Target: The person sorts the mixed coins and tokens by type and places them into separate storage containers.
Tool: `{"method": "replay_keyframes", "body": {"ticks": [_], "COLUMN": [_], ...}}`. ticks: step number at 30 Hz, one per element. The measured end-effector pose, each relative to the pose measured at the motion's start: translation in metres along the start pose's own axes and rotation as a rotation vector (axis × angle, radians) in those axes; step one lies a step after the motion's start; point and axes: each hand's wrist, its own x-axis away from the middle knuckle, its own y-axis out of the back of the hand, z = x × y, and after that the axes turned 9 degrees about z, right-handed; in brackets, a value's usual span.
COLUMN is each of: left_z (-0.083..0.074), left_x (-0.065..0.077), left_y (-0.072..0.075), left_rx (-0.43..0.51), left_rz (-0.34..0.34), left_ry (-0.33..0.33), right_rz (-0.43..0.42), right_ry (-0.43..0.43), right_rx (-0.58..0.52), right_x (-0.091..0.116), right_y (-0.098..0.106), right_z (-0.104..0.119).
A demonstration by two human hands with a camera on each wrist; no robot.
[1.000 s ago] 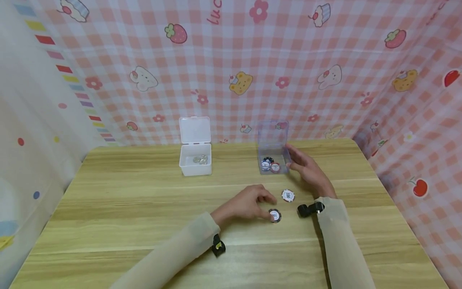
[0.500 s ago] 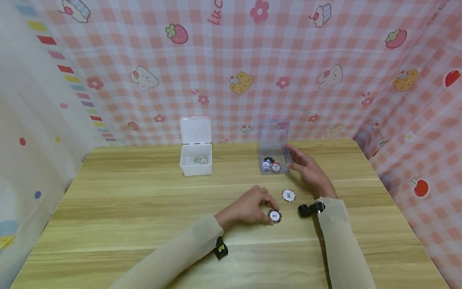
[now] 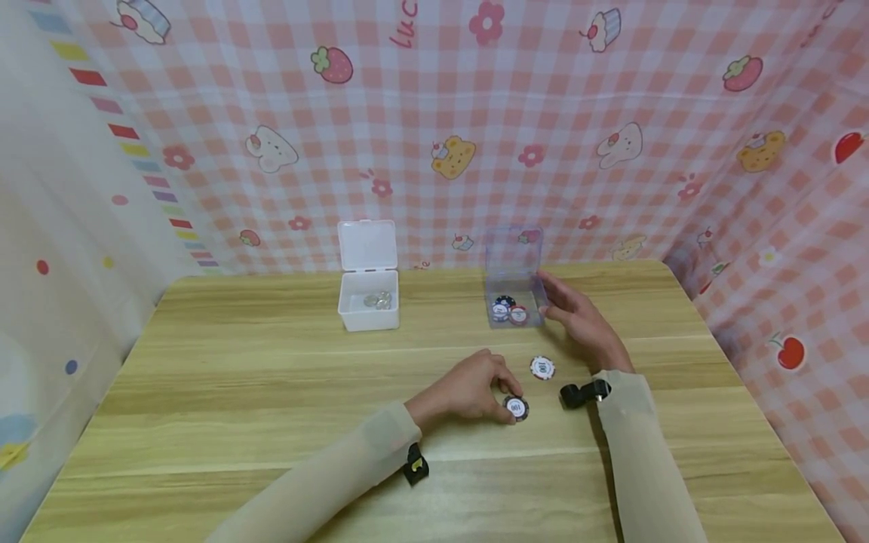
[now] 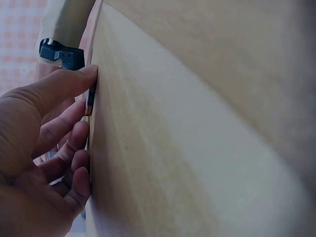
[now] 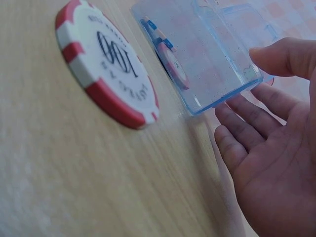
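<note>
My left hand [image 3: 471,385] is low over the table, pinching a black-edged poker chip [image 3: 517,409] marked 100 between thumb and forefinger. In the left wrist view this chip [image 4: 91,98] appears edge-on, close to the wood. To its upper right lies a red-and-white 100 poker chip [image 3: 542,368], flat and apart from both hands. My right hand [image 3: 577,317] rests against the right side of a clear plastic box [image 3: 532,290], its fingers fairly straight. Inside that box several chips [image 3: 518,314], black, blue and red, sit toward the front left; its lid stands up.
A white plastic box [image 3: 369,320] with its lid raised stands to the left and holds several shiny coin-like discs [image 3: 378,301]. Behind the wooden table [image 3: 237,377] hangs a pink checked cloth [image 3: 407,113]. Each wrist wears a black camera [image 3: 584,394].
My left thumb and forefinger have come together on the black-edged chip, which has barely shifted. The right hand and both boxes have stayed put.
</note>
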Motion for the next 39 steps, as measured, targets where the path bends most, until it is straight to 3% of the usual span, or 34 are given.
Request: {"method": "replay_keyframes", "body": {"ticks": [9,16,31,39], "left_z": [0.002,0.004,0.017,0.026], "left_x": [-0.003,-0.004,-0.010,-0.018], "left_y": [0.001,0.004,0.020,0.037], "left_rx": [0.026,0.163,0.344,0.382], "left_rz": [-0.006,-0.037,-0.206,-0.316], "left_ry": [-0.008,0.022,0.033,0.029], "right_rz": [-0.001,-0.001,-0.007,-0.013], "right_ry": [0.002,0.007,-0.016,-0.042], "right_rx": [0.004,0.006,0.019,0.018], "right_x": [0.000,0.000,0.000,0.000], "right_y": [0.000,0.000,0.000,0.000], "right_z": [0.000,0.000,0.000,0.000]}}
